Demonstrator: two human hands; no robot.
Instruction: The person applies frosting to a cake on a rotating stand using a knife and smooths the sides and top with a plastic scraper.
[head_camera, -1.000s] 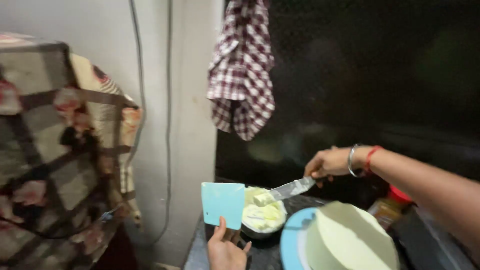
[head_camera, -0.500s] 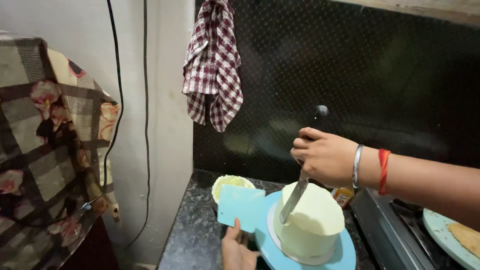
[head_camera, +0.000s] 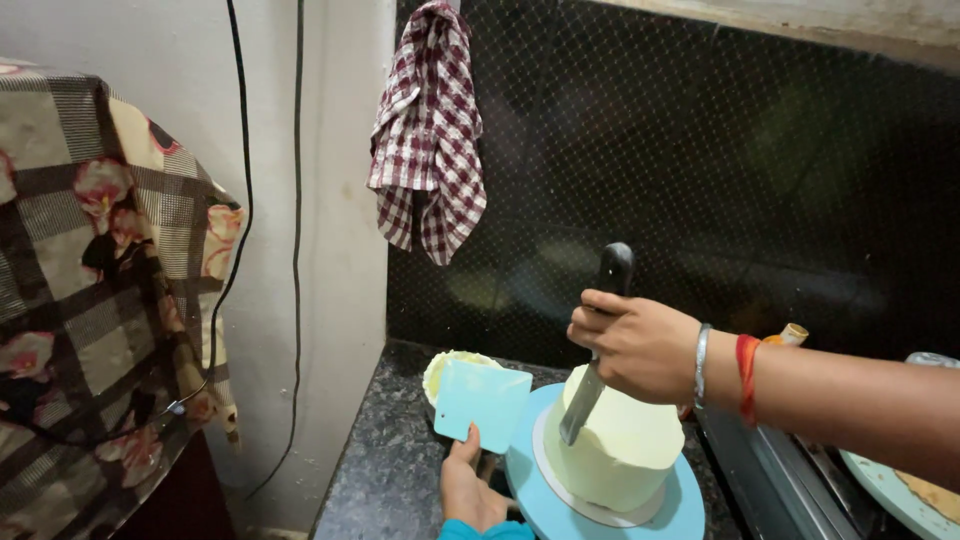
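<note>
The right hand is closed around the black handle of a palette knife, which stands almost upright. Its metal blade lies flat against the side of a pale yellow cake. The cake stands on a round board in the middle of a light blue turntable, and the turntable stands on a dark speckled surface in the corner by the wall.

The left hand is low in the picture, just beside the turntable. Its fingers are clamped on the lower edge of a light blue scraper, a flat card that is held upright. The 2 hands are apart, 1 on each tool. Behind the scraper there is a bowl of yellow cream, partly hidden. A red checked cloth hangs on the wall above.
</note>
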